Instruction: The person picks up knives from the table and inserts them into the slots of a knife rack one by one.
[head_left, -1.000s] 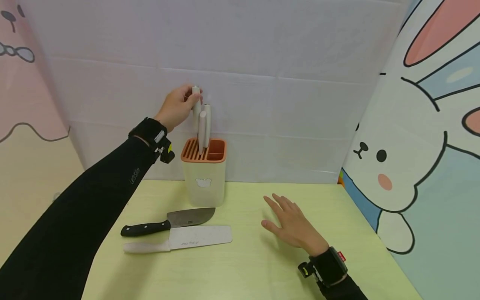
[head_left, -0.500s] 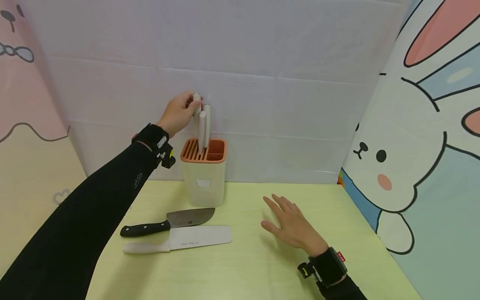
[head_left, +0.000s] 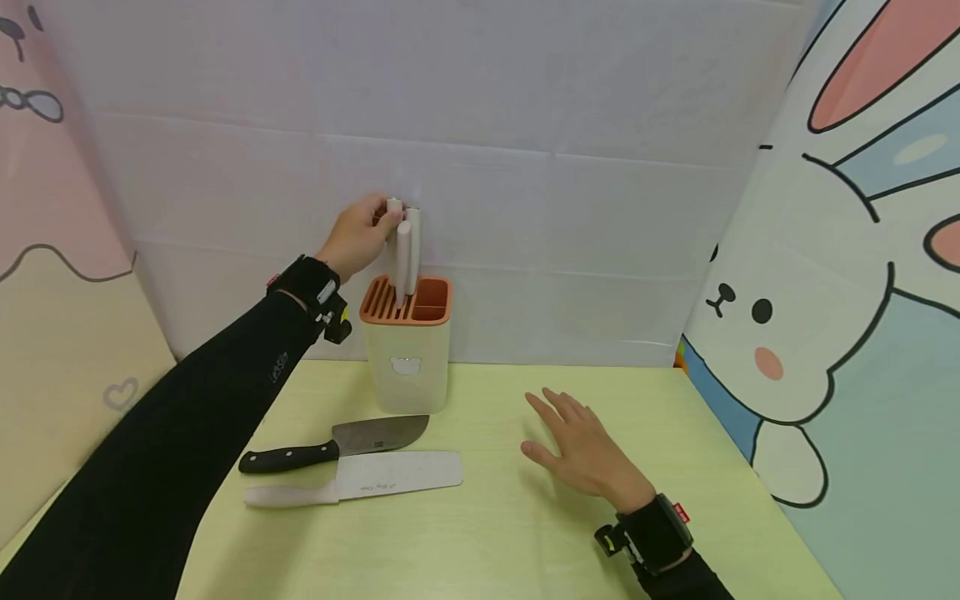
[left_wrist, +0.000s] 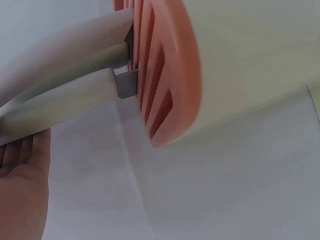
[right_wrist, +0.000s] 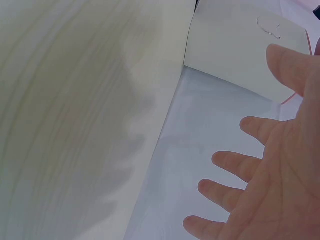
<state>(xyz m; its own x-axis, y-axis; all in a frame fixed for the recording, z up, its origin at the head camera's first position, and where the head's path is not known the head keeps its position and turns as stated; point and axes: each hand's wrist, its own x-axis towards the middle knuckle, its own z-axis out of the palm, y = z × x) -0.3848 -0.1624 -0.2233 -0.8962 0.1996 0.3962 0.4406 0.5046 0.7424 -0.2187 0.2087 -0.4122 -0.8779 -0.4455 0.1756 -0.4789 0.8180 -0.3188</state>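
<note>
At the back of the table stands a cream knife holder [head_left: 407, 371] with an orange slotted top [left_wrist: 186, 75]. My left hand [head_left: 358, 237] pinches the upper end of a white-handled knife [left_wrist: 60, 105]. A short piece of its blade shows above the slots in the left wrist view; the rest is hidden inside. Two more white-handled knives [head_left: 403, 254] stand upright right beside it. My right hand [head_left: 581, 450] is held over the table with its fingers spread, holding nothing; in the right wrist view the palm [right_wrist: 285, 185] faces the holder's side.
In front of the holder lie a black-handled cleaver [head_left: 378, 434] and a white-handled cleaver [head_left: 397, 473], side by side with blades to the right. A white sheet [head_left: 600, 250] hangs behind the table [head_left: 495, 533], and a rabbit-print cloth [head_left: 847, 333] hangs at the right.
My left hand has come down with the white-handled knife, so the knife sits lower in the holder. The right hand has stayed where it was.
</note>
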